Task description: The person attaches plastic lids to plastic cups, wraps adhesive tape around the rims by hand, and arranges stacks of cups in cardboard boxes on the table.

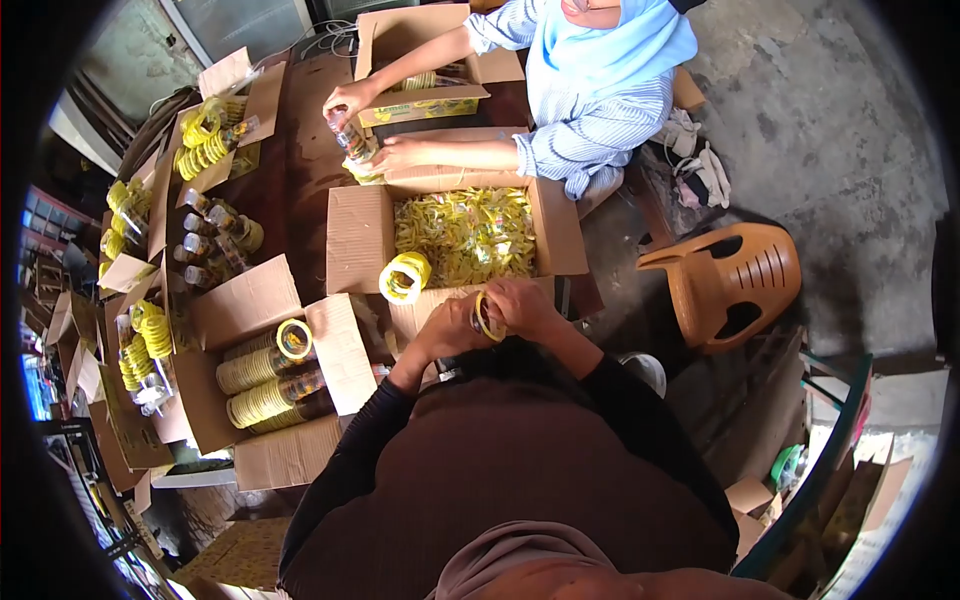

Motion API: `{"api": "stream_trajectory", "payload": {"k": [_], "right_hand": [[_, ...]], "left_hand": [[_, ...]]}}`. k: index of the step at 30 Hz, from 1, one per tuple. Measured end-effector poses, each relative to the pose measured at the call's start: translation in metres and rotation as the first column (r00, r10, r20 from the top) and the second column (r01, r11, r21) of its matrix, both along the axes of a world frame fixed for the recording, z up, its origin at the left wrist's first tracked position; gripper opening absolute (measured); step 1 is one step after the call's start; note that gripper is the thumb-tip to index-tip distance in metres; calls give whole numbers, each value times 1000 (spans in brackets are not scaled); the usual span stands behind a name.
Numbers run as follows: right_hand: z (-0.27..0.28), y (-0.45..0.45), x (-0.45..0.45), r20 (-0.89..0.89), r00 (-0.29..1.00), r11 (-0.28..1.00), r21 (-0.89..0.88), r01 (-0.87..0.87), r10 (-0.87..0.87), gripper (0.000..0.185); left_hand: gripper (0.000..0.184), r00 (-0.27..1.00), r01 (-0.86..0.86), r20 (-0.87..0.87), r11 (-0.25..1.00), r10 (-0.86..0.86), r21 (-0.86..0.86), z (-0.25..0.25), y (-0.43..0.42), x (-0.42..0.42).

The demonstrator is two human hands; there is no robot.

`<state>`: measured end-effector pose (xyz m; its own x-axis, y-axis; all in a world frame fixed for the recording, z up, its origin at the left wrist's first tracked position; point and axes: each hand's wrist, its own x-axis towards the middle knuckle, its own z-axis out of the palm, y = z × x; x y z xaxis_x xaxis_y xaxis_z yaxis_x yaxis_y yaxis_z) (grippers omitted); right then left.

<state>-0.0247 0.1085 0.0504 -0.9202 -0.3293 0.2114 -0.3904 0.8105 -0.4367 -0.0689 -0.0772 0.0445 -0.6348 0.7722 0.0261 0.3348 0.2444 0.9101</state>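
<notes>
Above the near flap of a cardboard box (360,235), my left hand (445,328) and my right hand (522,308) meet around a yellow ring (484,322). The fingers of both are closed on it; whether it is the rim of a jar is partly hidden by them. Many small yellow packets (465,235) fill the box just beyond my hands. A short stack of yellow rings (401,285) rests at the box's near left corner, close to my left hand.
Left, an open carton (205,400) holds rows of yellow ring stacks (250,370). Several clear jars (200,245) lie beyond it. Across the table a co-worker (595,100) holds a clear jar (350,138) beside another carton (425,108). An orange plastic chair (690,300) lies at right.
</notes>
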Motion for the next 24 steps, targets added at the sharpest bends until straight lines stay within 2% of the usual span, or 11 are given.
{"api": "stream_trajectory", "payload": {"k": [5, 10, 12, 13, 14, 16, 17, 20, 22, 23, 24], "right_hand": [[-12, 9, -3, 123, 992, 973, -226, 39, -12, 13], [-24, 25, -14, 199, 978, 935, -333, 120, -55, 10], [-32, 36, -25, -79, 995, 890, -456, 16, -59, 15], [-32, 38, -29, 48, 996, 843, -530, 91, -77, 17], [-33, 40, -33, 43, 997, 840, -536, 83, -71, 17], [-33, 41, -40, -144, 985, 871, -490, 9, -91, 17], [-34, 42, -45, -149, 985, 870, -493, 1, -85, 17], [-55, 57, -63, -95, 993, 905, -425, 19, -65, 19], [-63, 87, -81, 264, 885, 724, -509, 465, -383, 22], [-63, 100, -84, 258, 893, 730, -513, 451, -369, 22], [-57, 111, -86, 270, 908, 774, -478, 416, -321, 22]], "left_hand": [[49, 998, -67, -21, 998, 67, 21, -4, 8, 8], [50, 945, -264, -214, 963, 248, -49, 2, 28, 18], [49, 915, -337, -255, 940, 311, -62, -2, 40, 22], [47, 881, -385, -320, 921, 347, -60, -1, 46, 22], [46, 841, -432, -385, 900, 381, -53, 0, 51, 21], [43, 834, -430, -379, 903, 401, 9, 8, 57, 18], [42, 828, -470, -358, 882, 432, -23, 7, 59, 18], [42, 825, -526, -291, 846, 484, -83, 9, 63, 18], [43, 740, -587, -410, 809, 533, -8, 20, 60, 21], [58, 796, -555, -351, 826, 494, -96, 18, 57, 19], [58, 784, -573, -357, 814, 508, -99, 6, 54, 19]]}}
